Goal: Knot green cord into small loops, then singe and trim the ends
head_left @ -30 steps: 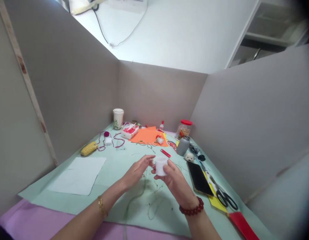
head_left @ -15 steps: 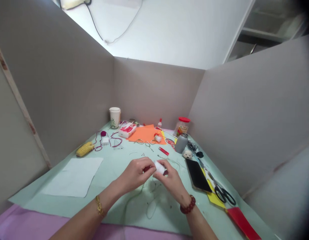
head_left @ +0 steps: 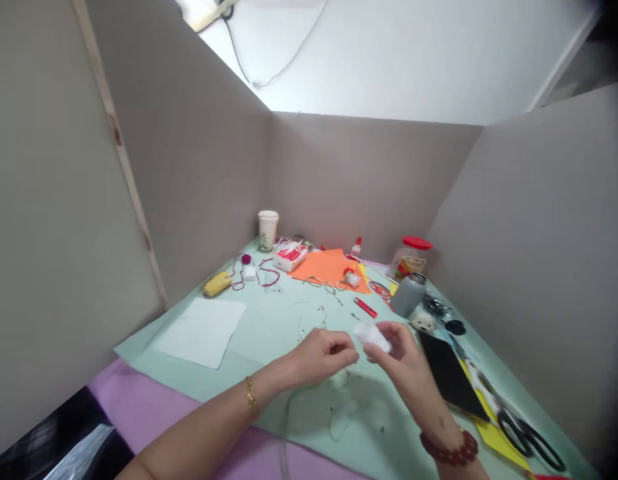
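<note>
My right hand [head_left: 401, 360] pinches a small white cup [head_left: 372, 337] between thumb and fingertips; the cup is blurred, and its shape is hard to make out. Just left of it, my left hand [head_left: 323, 353] is curled with its fingers closed, not touching the cup. I see nothing in those fingers, though a thin thread could be hidden there. A thin green thread [head_left: 289, 417] lies loosely on the pale green mat [head_left: 269, 320] under my hands.
Three grey partition walls surround the mat. On it are a white paper sheet [head_left: 201, 332], orange paper [head_left: 329, 267], a toy corn cob [head_left: 217, 284], a paper cup [head_left: 267, 230], a red lighter [head_left: 365, 307], a grey bottle [head_left: 409, 295], a black phone [head_left: 449, 377] and scissors [head_left: 526, 437].
My hands have separated, with the white cup now held by my right hand alone and my left hand drawn left. The whole scene sits further right in view.
</note>
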`<act>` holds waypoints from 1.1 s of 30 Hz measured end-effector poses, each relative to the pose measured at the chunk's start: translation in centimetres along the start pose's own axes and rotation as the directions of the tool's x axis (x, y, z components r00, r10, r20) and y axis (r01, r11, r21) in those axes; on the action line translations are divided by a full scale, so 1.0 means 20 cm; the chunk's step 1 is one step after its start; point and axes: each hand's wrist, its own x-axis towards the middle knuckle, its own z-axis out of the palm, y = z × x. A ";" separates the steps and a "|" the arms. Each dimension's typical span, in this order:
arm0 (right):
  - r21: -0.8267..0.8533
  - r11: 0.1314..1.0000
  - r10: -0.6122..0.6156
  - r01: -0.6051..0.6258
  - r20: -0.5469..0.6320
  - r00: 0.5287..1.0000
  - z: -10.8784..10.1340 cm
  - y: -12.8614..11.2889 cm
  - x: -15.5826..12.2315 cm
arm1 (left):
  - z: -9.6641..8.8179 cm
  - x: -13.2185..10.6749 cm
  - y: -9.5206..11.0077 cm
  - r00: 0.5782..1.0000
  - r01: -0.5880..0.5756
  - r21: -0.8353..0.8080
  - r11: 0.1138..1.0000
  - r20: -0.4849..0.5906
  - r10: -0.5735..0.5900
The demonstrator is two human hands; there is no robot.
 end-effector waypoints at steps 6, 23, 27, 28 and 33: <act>-0.124 0.992 0.032 0.017 0.384 0.923 0.00 -0.04 -0.01 | -0.10 0.03 0.00 0.995 0.043 0.000 0.999 -0.087 -0.043; 0.316 0.883 0.397 -0.348 -0.108 0.911 0.24 0.31 0.49 | -0.48 0.09 -0.50 0.784 0.439 0.305 0.845 -0.589 -0.195; 0.247 0.906 0.388 -0.343 -0.167 0.906 0.26 0.33 0.50 | -0.48 0.09 -0.53 0.783 0.486 0.371 0.791 -0.587 -0.206; 0.233 0.910 0.386 -0.344 -0.169 0.907 0.26 0.32 0.49 | -0.48 0.08 -0.52 0.787 0.492 0.386 0.781 -0.580 -0.209; 0.183 0.916 0.378 -0.358 -0.084 0.922 0.21 0.24 0.34 | -0.47 0.01 -0.43 0.847 0.469 0.449 0.761 -0.472 -0.244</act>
